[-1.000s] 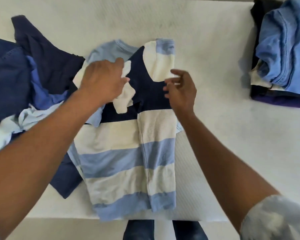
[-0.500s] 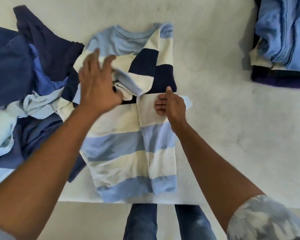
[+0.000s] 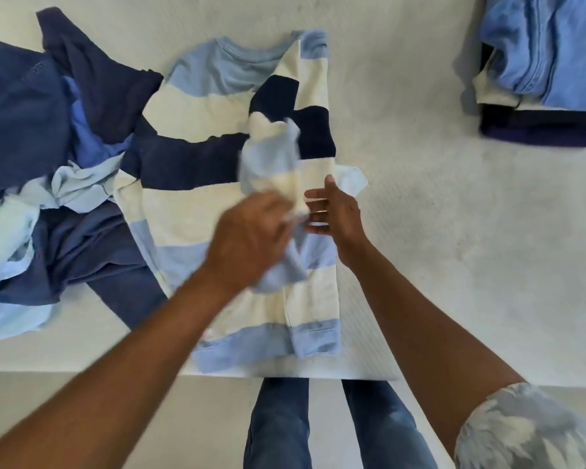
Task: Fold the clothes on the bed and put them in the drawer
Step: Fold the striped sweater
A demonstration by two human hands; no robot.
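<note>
The striped sweater (image 3: 197,211) lies flat on the bed (image 3: 454,248), its right side folded inward. Its loose sleeve (image 3: 271,157) stands bunched over the middle, pinched in the blurred left grip (image 3: 247,242). The right grip (image 3: 335,214) rests just beside it on the folded edge, fingers straight. A heap of unfolded clothes (image 3: 48,157) touches the sweater's left side. A folded stack (image 3: 548,79) sits well apart at the far right.

The single head camera is looking steeply down from close above the near edge of the bed (image 3: 420,204).
</note>
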